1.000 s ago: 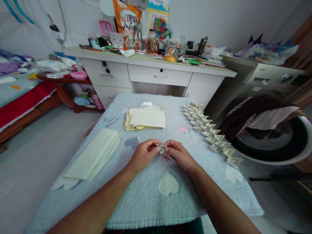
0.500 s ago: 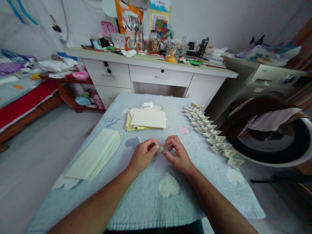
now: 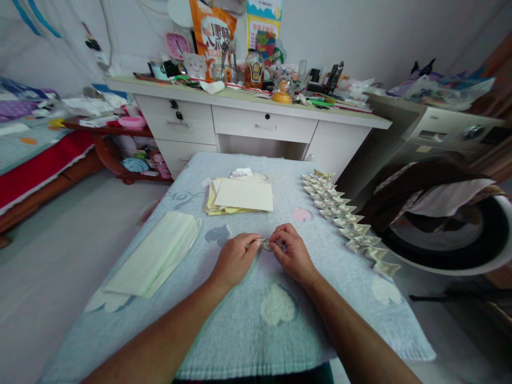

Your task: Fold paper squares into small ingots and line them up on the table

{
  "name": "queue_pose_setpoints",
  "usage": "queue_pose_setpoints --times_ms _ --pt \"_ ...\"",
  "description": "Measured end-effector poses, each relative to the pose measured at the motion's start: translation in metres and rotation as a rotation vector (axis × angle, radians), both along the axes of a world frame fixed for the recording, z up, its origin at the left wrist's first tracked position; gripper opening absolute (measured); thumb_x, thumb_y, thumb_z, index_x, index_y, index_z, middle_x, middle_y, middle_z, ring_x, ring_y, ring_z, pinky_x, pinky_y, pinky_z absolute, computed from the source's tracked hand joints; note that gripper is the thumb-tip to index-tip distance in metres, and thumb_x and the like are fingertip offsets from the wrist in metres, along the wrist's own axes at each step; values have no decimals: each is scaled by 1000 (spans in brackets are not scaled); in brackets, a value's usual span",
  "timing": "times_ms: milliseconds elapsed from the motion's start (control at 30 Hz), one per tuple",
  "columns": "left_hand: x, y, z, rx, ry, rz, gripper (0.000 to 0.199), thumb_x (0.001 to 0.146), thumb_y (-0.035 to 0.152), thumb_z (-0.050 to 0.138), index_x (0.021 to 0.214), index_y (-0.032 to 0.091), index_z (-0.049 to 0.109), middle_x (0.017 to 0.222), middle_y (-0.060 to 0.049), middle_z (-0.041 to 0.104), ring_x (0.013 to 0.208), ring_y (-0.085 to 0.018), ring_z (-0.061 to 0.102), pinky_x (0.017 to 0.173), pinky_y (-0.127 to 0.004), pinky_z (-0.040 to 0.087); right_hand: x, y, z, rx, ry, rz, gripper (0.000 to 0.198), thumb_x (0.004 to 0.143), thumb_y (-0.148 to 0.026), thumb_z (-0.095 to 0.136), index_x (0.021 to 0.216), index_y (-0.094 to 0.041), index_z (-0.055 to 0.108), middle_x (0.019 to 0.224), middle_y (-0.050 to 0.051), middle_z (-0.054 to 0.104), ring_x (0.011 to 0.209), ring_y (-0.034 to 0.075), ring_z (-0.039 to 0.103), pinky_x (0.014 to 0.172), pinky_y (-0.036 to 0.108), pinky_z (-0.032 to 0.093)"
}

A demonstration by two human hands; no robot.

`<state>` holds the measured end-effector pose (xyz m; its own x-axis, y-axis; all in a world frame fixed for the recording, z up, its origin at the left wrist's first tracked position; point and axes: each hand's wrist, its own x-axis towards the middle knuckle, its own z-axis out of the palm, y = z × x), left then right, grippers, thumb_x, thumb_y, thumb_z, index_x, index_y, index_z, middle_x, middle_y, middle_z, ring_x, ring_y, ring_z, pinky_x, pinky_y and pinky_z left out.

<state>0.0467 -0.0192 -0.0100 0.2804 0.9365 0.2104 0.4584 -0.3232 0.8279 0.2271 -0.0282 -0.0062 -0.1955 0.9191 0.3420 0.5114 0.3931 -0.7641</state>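
Observation:
A small folded paper piece (image 3: 265,245) is held between my two hands above the middle of the cloth-covered table (image 3: 240,336). My left hand (image 3: 236,257) pinches its left end between thumb and fingers. At its right end, my right hand (image 3: 293,252) is closed in a pinch too; the fingers cover much of the paper. Rows of pointed folded paper pieces (image 3: 352,229) stand along the table's right side. Beyond my hands lies a stack of cream and yellow paper sheets (image 3: 245,194). Pale green folded paper (image 3: 154,253) rests to the left.
Behind the table stands a white desk (image 3: 264,125) crowded with jars, a pink clock (image 3: 177,46) and an orange bag (image 3: 213,40). To the right is a washing machine (image 3: 440,128) with its door open and cloth hanging out. A bed (image 3: 36,144) is at the left.
My fingers have closed in on the paper piece, and it now looks flatter and shows less. My left hand has shifted slightly right. The papers on the table have stayed put.

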Motion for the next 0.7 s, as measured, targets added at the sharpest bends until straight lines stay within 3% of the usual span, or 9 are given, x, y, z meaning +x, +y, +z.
queue_pose_setpoints --times_ms 333,467,700 --pt "-5 3 2 79 70 34 25 86 21 50 104 19 66 99 -5 65 83 -17 61 77 -29 47 11 2 -4 12 -48 -56 27 74 -4 51 93 -20 60 97 5 52 94 20 51 85 34 42" --pt "-6 2 3 61 71 14 23 82 18 53 102 20 66 97 -4 64 67 -13 58 68 -26 46 15 5 -6 -12 -118 -84 27 73 -6 54 96 -20 60 95 5 54 90 20 51 82 34 42" --pt "-5 2 -2 57 85 -52 19 78 13 54 90 21 67 94 -2 63 68 -12 59 69 -25 46 15 8 -9 -16 -187 -49 18 75 -8 55 88 -19 60 85 3 56 82 18 51 76 32 41"
